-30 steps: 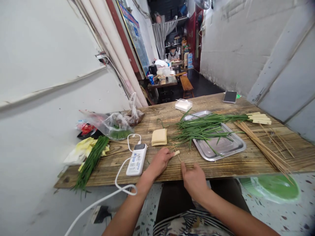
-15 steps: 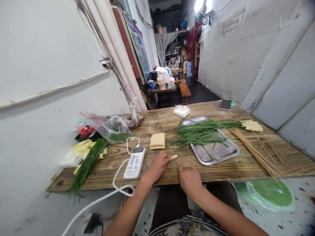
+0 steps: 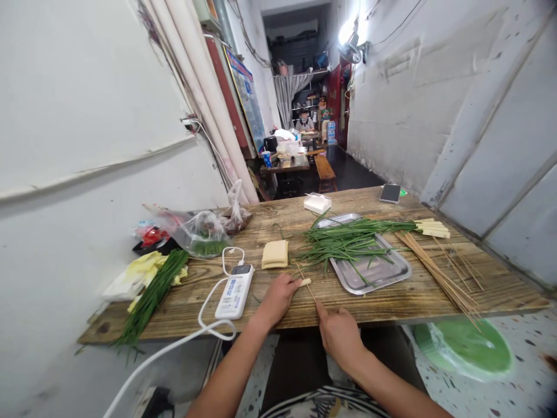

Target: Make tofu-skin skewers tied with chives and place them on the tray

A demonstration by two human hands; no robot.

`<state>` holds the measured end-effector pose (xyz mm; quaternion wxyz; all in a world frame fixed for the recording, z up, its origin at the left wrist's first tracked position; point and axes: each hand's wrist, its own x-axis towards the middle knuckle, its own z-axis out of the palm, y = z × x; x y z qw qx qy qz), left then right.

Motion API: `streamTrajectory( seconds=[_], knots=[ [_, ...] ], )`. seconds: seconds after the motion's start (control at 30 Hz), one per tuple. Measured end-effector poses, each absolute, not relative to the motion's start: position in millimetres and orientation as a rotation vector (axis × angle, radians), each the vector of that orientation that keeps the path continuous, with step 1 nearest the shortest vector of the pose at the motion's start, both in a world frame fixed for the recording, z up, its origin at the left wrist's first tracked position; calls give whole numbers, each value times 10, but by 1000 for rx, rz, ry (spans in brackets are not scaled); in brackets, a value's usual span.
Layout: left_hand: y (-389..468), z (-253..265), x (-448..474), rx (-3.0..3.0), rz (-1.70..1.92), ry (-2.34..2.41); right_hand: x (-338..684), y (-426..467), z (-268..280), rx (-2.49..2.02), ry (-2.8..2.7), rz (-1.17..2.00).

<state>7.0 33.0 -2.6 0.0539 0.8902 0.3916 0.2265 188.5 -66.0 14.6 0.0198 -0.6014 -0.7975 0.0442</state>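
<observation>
At the near edge, the person's striped, patterned top (image 3: 326,405) and dark trousers (image 3: 300,371) show below a wooden table (image 3: 278,322). On the speckled floor to the right sits a green basin (image 3: 487,351) with clear plastic over it.

The right hand (image 3: 342,337) is at the table's near edge, fingers curled and index finger reaching forward, closed on the near end of a thin skewer (image 3: 311,292); the thumb's placement cannot be made out. The left hand (image 3: 279,296) rests on the tabletop, thumb and fingers pinching one end of a small pale roll (image 3: 306,282). The roll lies just ahead of and between the hands, where the skewer meets it; whether the skewer pierces it cannot be determined.

Left of the left hand lies a white power bank (image 3: 235,293) with a white cable (image 3: 167,342) attached. Farther left, a bundle of green stalks (image 3: 154,296) overhangs the edge. Beyond the left hand is a stack of square pale sheets (image 3: 275,254). To the right, more long greens (image 3: 348,238) lie across a metal tray (image 3: 378,278), with a sheaf of skewers (image 3: 435,273) beside it and several pale rolls (image 3: 431,228) at the greens' right end.

Toward the far edge are clear plastic bags (image 3: 202,232), a white box (image 3: 317,202) and a phone (image 3: 390,193). In the background stand a wooden bench (image 3: 324,167) and a cluttered second table (image 3: 287,164), with another person (image 3: 304,123) seated beyond.
</observation>
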Motion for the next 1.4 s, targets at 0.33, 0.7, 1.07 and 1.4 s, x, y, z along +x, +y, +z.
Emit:
streamTrajectory(
  seconds=[0.33, 0.7, 1.07, 1.4],
  knots=[
    [302, -9, 116, 2750, 732, 1171, 1970, -670, 84, -1843, -2404, 100],
    [474, 122, 181, 2760, 791, 1262, 2233, -515, 187, -1812, -2282, 47],
    [439, 411, 1172, 2812, 1010, 938, 2940, -833, 385, -1765, -1898, -119],
    [704, 303, 2400, 2756, 639, 827, 4338, -720, 434, -2351, -1498, -192]
  ],
)
